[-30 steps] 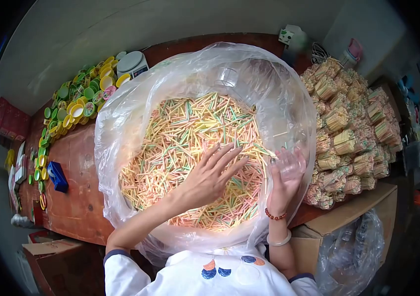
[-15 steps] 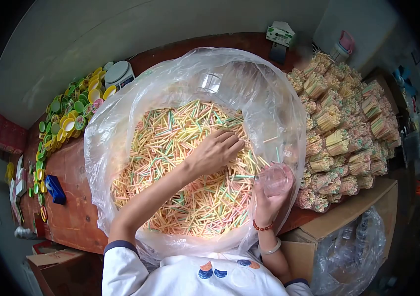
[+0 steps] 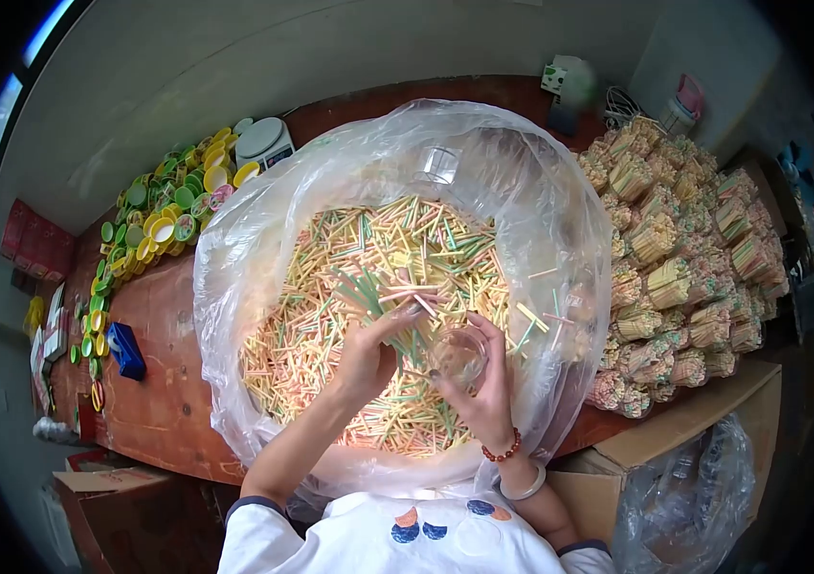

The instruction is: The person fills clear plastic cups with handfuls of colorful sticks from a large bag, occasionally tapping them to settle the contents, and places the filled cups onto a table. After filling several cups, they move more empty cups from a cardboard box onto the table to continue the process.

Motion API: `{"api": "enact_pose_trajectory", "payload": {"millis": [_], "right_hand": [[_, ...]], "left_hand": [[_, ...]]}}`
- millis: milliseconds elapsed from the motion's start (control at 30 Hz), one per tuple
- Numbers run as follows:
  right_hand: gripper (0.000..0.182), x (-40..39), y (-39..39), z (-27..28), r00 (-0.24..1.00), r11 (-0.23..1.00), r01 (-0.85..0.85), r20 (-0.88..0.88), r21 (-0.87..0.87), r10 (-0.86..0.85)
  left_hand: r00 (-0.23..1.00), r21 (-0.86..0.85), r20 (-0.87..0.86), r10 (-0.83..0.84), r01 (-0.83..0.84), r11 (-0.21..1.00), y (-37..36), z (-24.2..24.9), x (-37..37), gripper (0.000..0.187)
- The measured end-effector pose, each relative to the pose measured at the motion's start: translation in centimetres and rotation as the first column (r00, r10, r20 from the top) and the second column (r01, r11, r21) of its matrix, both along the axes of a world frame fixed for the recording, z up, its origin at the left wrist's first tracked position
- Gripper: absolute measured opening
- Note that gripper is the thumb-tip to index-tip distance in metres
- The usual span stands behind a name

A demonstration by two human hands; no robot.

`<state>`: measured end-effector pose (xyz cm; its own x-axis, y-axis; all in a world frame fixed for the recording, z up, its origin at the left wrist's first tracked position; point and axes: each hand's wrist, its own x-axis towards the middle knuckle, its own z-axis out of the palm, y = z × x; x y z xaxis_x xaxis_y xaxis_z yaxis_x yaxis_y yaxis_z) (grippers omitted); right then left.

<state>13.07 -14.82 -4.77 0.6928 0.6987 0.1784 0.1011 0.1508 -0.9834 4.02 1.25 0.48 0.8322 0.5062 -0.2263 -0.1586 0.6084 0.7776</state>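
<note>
A large clear plastic bag (image 3: 234, 220) lies open in the middle, full of short pastel sticks (image 3: 330, 316) in yellow, pink and green. Over the heap, my left hand (image 3: 373, 354) grips a loose bunch of sticks (image 3: 361, 293), which fan out above its fingers. Just right of it, my right hand (image 3: 485, 392) holds a clear round jar (image 3: 459, 357) with its mouth tilted up; the fingers wrap around its side. Another clear container (image 3: 440, 165) rests at the far side of the bag.
Yellow and green lids (image 3: 162, 230) and a white scale (image 3: 260, 140) are at the left, with a blue object (image 3: 125, 351) nearer. Many bundled sticks (image 3: 670, 284) are piled at the right. A cardboard box (image 3: 583, 488) with clear plastic stands at the lower right.
My left hand has come back from the heap, now with a bunch of sticks in it. My right hand has moved left with the jar, close to the left hand. The view has shifted slightly.
</note>
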Motion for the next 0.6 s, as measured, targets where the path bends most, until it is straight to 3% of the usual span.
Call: {"api": "enact_pose_trajectory", "payload": {"millis": [67,100,200,267,300,367,400,467,533,600], "right_hand": [[0.075,-0.5,1.1,0.5,0.983,0.996,0.034,0.183,-0.085,-0.018],[0.074,-0.7,1.3,1.1,0.970,0.990,0.081,0.236,-0.114,-0.053],[0.073,-1.0,2.2,1.1,0.977,0.998,0.058,0.206,-0.032,-0.050],[0.073,-0.9,2.3,1.9,0.967,0.998,0.048,0.252,-0.028,-0.040],[0.074,-0.8,2.4,1.9,0.943,0.997,0.058,0.331,-0.044,-0.040],[0.075,-0.9,2.2,1.7,0.907,0.990,0.093,0.420,-0.108,-0.039],[0.075,-1.0,2.1,1.6,0.907,0.989,0.094,0.419,-0.112,-0.039],[0.074,-1.1,2.1,1.4,0.932,0.982,0.071,0.361,-0.176,-0.002],[0.072,-1.1,2.3,0.7,0.937,0.985,0.073,0.348,-0.155,-0.015],[0.069,-1.2,2.3,0.3,0.946,0.990,0.083,0.321,-0.114,-0.043]], "left_hand": [[0.992,0.102,0.078,0.099,-0.106,0.989,-1.0,1.3,-0.1,0.041],[0.990,0.132,0.119,0.071,-0.086,0.987,-0.9,1.1,-0.4,0.044],[0.994,0.265,0.058,0.096,-0.108,0.958,-2.1,0.8,-0.2,0.052],[0.985,0.431,-0.171,-0.030,0.102,0.897,-2.0,1.2,-0.3,0.058],[0.997,0.603,-0.078,0.019,0.032,0.797,-2.1,0.6,0.0,0.057],[1.000,0.607,-0.018,-0.001,0.012,0.795,-2.1,-0.1,0.0,0.062],[0.999,0.608,0.044,-0.017,-0.013,0.794,-2.2,0.0,0.1,0.068],[1.000,0.522,0.006,0.018,-0.019,0.852,-2.6,0.5,0.0,0.071],[0.995,0.573,0.085,-0.046,-0.011,0.820,-2.0,0.0,-0.1,0.059],[0.993,0.615,0.063,-0.102,0.042,0.787,-1.4,-0.4,-0.3,0.072]]}}
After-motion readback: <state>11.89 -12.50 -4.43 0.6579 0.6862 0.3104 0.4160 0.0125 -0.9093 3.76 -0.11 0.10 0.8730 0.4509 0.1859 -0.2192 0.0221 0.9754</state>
